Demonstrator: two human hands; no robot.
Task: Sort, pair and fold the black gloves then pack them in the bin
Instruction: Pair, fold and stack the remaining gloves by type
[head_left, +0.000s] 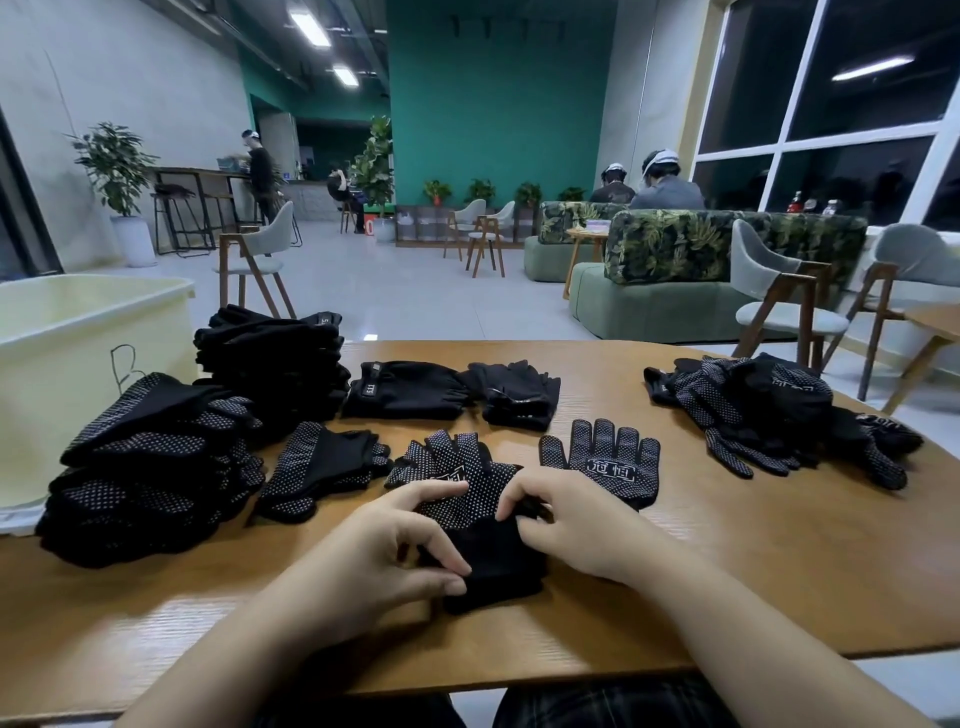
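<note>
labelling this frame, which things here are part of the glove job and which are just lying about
Part of the job:
- dotted glove under both hands
- left hand, right hand
- flat dotted glove
- unsorted glove heap
- folded stacks
- cream bin

Just lying about:
- chairs
- sofa
- potted plants

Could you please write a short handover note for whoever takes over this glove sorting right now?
Left hand pinches the cuff of the dotted glove at centre; right hand grips its other edge.
A single dotted glove lies flat beside it.
Done: folded stacks and at left, none visibly in the cream bin.
Left: the unsorted pile at right, small pairs mid-table, then packing.
</note>
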